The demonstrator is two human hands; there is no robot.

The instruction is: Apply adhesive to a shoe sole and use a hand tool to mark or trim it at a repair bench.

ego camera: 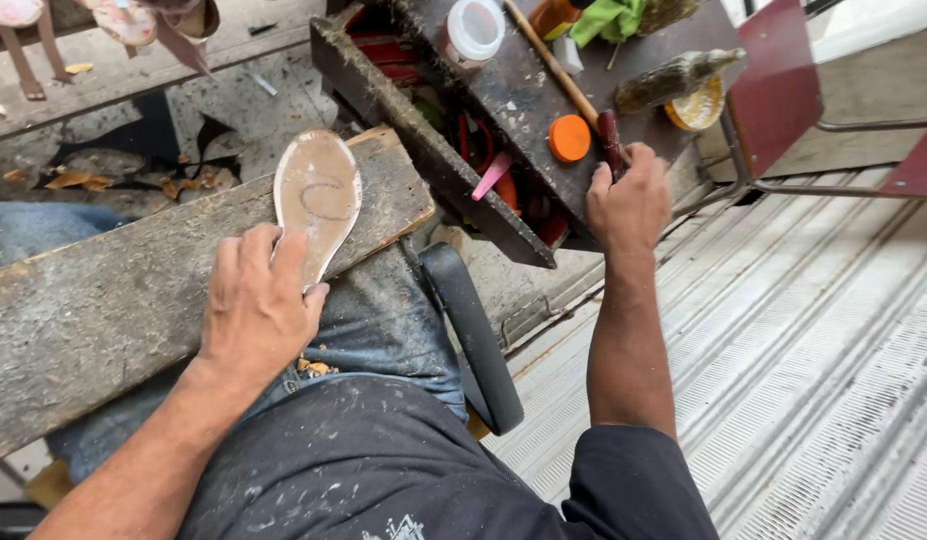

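A pale shoe sole (318, 195) lies flat on a worn wooden plank (104, 300) across my lap. My left hand (259, 300) presses down on the heel end of the sole, fingers spread over it. My right hand (629, 200) reaches to a dirty dark tray (524, 90) on the right and closes around the dark red handle (612, 140) of a tool lying there. A long wooden stick (549, 60) runs up from that handle.
On the tray sit a white-lidded jar (474, 28), an orange lid (570, 138), a bristle brush (674, 78) and a green cloth (606, 18). A pink tool (491, 175) lies in the box below. Ribbed metal flooring (804, 350) is at right; sandals (124, 20) lie top left.
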